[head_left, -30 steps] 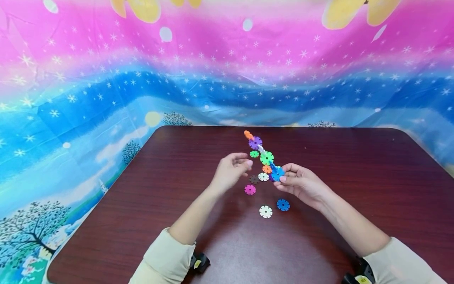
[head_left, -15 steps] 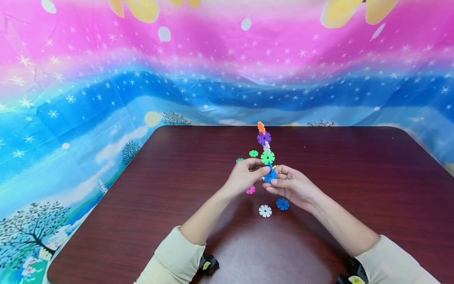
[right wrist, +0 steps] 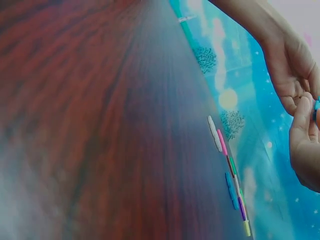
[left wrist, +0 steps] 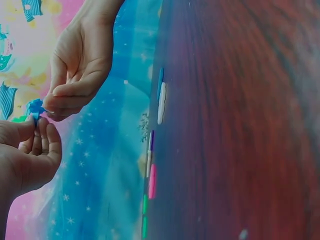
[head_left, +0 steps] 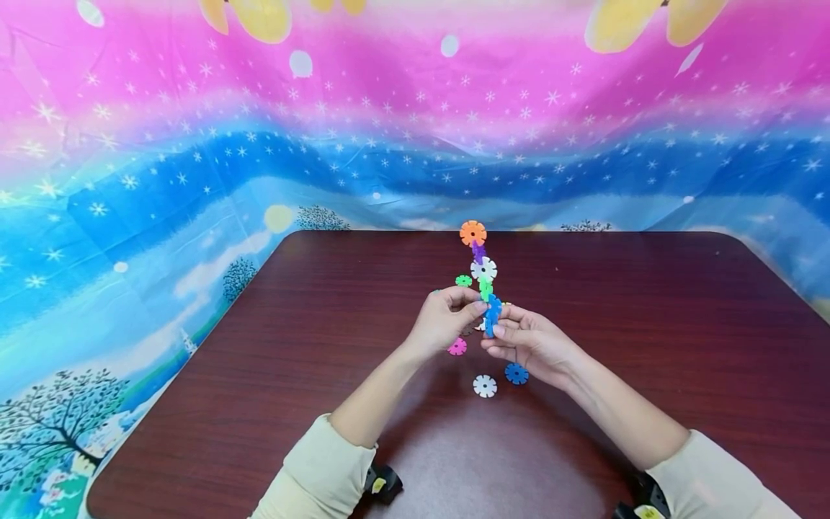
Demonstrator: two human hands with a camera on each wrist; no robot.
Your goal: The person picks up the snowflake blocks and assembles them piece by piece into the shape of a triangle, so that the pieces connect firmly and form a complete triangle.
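Observation:
Snowflake discs, notched plastic rounds, are joined into an upright chain held above the table. From the top run an orange disc, purple, white and green ones, then two blue discs at the bottom. My left hand pinches the chain near the upper blue disc. Lower down, my right hand holds the bottom blue disc between thumb and fingers. In the left wrist view the fingertips of both hands meet around the blue part. Fingers hide some of the joint.
Loose discs lie on the dark red table: a pink one, a green one, a white one and a blue one, with several partly hidden behind the hands. A printed cloth hangs behind the table.
My left hand has come right and taken hold of the chain beside the right hand. The chain has gone from leaning left to nearly upright and turned, its orange disc now facing forward.

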